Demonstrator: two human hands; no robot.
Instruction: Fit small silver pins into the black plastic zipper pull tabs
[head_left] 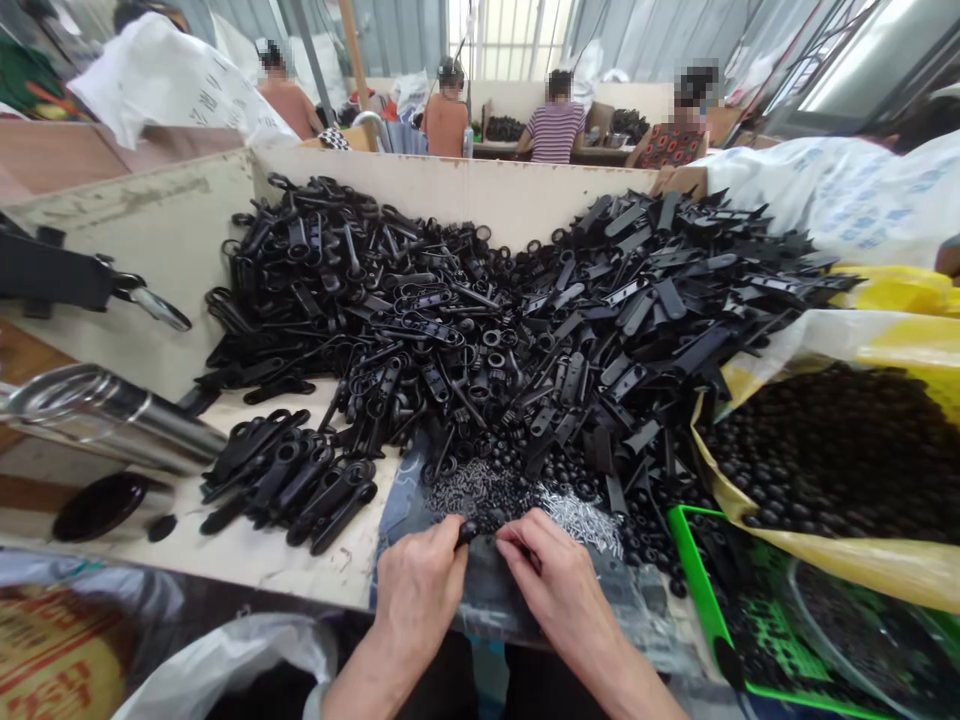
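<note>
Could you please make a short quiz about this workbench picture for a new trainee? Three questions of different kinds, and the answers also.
1. Multiple choice: which hand is nearer to the green tray? A) the left hand B) the right hand
2. True or false: the yellow sack holds round black pieces.
3. Fill in the blank: the loose small pieces just beyond the right hand are ____ in colour.

Key: 1) B; 2) true; 3) silver
</note>
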